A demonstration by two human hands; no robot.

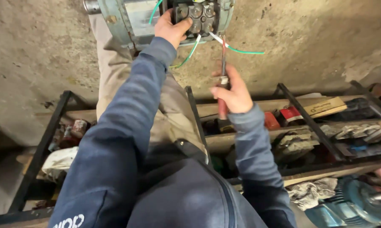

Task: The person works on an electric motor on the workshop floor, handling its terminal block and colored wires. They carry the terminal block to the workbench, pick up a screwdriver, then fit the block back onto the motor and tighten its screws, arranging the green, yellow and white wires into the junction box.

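My left hand (170,28) reaches up to a blue-grey electric motor (122,19) at the top of the view, its fingers resting on the open black terminal box (197,16). Green and white wires (192,50) hang out of that box. My right hand (234,93) is lower and to the right, closed around the red handle of a screwdriver (223,80). The screwdriver's shaft points up toward the terminal box and its tip lies near a white-ended green wire (241,51). Both arms wear dark blue sleeves.
Below my hands stands a black metal rack (306,116) with wooden shelves holding boxes, cans, rags and tool clutter. A blue motor housing (346,207) lies at the bottom right. Rough concrete (38,63) surrounds the motor.
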